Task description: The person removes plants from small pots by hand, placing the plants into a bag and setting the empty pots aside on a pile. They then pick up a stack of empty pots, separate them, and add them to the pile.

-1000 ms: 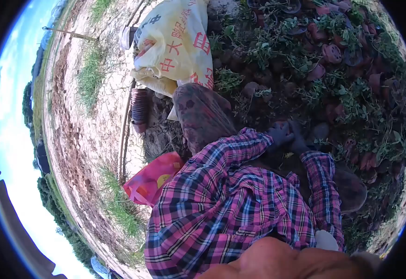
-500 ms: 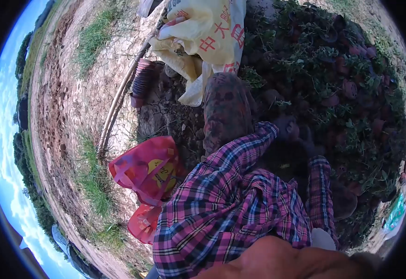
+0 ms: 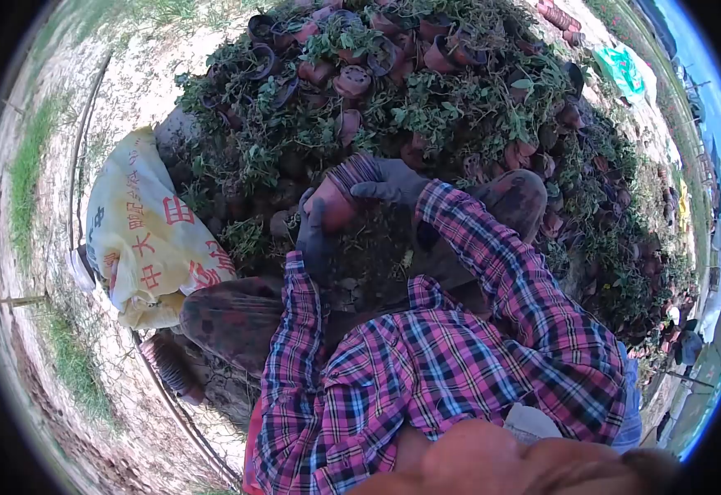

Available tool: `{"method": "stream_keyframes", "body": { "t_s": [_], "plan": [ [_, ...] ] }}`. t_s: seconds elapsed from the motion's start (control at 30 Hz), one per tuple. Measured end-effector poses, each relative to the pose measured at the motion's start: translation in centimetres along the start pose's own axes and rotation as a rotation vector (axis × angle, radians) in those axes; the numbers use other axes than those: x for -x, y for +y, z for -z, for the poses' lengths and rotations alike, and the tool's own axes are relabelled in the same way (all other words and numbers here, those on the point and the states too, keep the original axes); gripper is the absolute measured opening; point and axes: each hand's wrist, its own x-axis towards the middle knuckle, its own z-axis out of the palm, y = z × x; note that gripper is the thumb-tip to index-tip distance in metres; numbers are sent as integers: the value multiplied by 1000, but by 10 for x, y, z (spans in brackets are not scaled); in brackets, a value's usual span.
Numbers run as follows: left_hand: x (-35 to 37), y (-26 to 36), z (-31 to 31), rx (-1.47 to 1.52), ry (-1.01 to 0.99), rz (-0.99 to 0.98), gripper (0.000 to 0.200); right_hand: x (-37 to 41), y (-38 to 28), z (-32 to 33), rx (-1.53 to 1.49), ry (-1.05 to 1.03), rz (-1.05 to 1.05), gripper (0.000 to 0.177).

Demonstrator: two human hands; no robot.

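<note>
A nested stack of reddish-brown plastic plant pots (image 3: 337, 202) is held tilted in front of me, between both gloved hands. My left hand (image 3: 317, 224), in a grey glove, is closed around the near end of the stack at its left side. Around the upper right part of the stack, against the rims, my right hand (image 3: 392, 181) is wrapped in a matching glove. Just beyond lies a big heap of pulled plants (image 3: 426, 107) mixed with loose pots, among them an upturned pot (image 3: 352, 81).
A pale yellow woven sack (image 3: 150, 231) with red printing stands left of my knee. Another stack of pots (image 3: 172, 369) lies on the soil beside a thin hose (image 3: 162, 396). A green plastic bag (image 3: 622, 73) lies at the far right.
My view has swung right, from the ground and red bag at my left to the heap ahead. The pot stack now shows in my hands, which were in dark shadow before.
</note>
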Motion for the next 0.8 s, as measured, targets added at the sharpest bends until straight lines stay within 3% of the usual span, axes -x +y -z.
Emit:
{"method": "stream_keyframes", "body": {
  "t_s": [0.07, 0.17, 0.2, 0.27, 0.3, 0.37, 0.43, 0.47, 0.5, 0.57, 0.6, 0.67, 0.73, 0.77, 0.8],
  "plan": [
    [7, 15, -17, 357, -178, 197, 62, 7, -31, 2, 30, -79, 14, 77],
    [16, 28, -35, 552, -185, 62, 63, 1, -45, 2, 308, -101, 309, 86],
    [13, 34, -40, 457, -87, -27, 62, -10, -47, 2, 453, -46, 440, 90],
    [19, 41, -52, 374, 61, -196, 61, -16, -51, -1, 483, 4, 404, 86],
    [20, 42, -60, 322, 51, -148, 60, -20, -56, -1, 503, 16, 391, 85],
    [34, 48, -59, 243, 65, -122, 57, -10, -80, 1, 251, -163, 301, 61],
    [42, 50, -51, -150, 47, -204, 53, -6, -93, -7, 28, -267, 371, 42],
    [43, 52, -80, -142, 26, -370, 41, -4, -106, -9, -248, -365, 243, 40],
    [36, 48, -58, -133, 139, -415, 39, -12, -109, -7, -113, -337, 221, 34],
    [54, 67, -78, -386, 139, -768, 36, -22, -148, -20, -66, -354, 227, 43],
    [61, 75, -77, -951, 180, -1210, 36, -29, -164, -28, -100, -295, 285, 48],
    [84, 109, -75, -210, 61, -1119, 36, -54, -208, -42, 340, -256, 373, 55],
    [119, 137, -95, 43, 55, -1162, 36, -66, -240, -72, 413, -23, 834, 55],
    [150, 149, -105, -72, 129, -1285, 36, -70, -252, -85, 423, 66, 1007, 57],
    [173, 154, -82, -363, 332, -1469, 35, -72, -258, -92, 368, 63, 1075, 61]
  ]
}}
